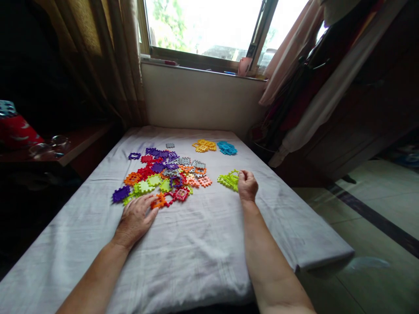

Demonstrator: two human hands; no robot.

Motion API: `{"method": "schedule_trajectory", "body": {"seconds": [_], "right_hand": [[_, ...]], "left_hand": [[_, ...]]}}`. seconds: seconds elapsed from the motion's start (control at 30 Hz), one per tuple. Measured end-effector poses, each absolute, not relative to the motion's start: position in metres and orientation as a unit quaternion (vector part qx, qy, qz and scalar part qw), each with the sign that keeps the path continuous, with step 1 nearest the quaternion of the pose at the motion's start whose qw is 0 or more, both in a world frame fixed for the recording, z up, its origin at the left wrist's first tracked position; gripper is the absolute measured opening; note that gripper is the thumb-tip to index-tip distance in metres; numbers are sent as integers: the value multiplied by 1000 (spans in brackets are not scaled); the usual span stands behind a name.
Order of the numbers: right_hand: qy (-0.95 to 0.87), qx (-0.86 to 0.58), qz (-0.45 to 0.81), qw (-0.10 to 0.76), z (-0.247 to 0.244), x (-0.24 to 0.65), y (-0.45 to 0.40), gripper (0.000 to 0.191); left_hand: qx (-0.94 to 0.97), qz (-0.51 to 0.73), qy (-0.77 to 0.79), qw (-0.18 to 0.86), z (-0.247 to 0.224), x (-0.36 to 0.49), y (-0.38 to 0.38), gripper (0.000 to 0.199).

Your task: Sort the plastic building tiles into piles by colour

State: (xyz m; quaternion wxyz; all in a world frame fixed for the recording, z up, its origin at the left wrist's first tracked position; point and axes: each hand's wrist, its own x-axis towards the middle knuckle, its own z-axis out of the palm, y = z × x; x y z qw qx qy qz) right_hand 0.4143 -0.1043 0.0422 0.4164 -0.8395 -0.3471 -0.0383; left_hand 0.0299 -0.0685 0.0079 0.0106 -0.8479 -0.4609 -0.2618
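A mixed heap of notched plastic building tiles in purple, red, orange, lime green and grey [185,160] lies left of centre on the cloth. My left hand [136,218] rests palm down at the heap's near edge, fingers stretched out, its fingertips by an orange tile [159,201] and some green ones. To the right, my closed right hand [248,185] pinches a lime green tile [233,172] at the edge of a small lime green pile [225,181]. The fingers partly hide that tile.
Sorted yellow tiles [204,145] and blue tiles [227,148] lie at the table's back. One grey tile [170,145] sits apart. The white tablecloth [186,261] covers the table. A glass [60,143] stands on furniture at left; hanging clothes [314,104] are at right.
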Motion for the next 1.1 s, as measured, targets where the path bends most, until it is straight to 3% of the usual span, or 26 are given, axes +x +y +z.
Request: {"method": "schedule_trajectory", "body": {"seconds": [0.13, 0.47, 0.63, 0.77, 0.9, 1.1], "right_hand": [[-251, -872, -20, 419, 30, 445, -112, 33], [-322, -887, -80, 321, 29, 432, -114, 36], [-518, -797, -64, 304, 38, 374, -107, 30], [-697, -679, -2, 229, 39, 312, -103, 23], [-725, -664, -6, 182, 39, 285, -103, 23], [-742, -640, 16, 197, 32, 287, -100, 11]], "left_hand": [[-847, -263, -462, 10, 7, 30, -68, 37], [-846, -256, -467, 3, 7, 29, -68, 36], [-845, -257, -469, 3, 8, 30, -70, 36], [-844, -259, -470, 6, 11, 31, -71, 36], [-844, -265, -466, 3, 12, 32, -72, 37], [-846, -275, -456, 17, 11, 34, -74, 37]]}}
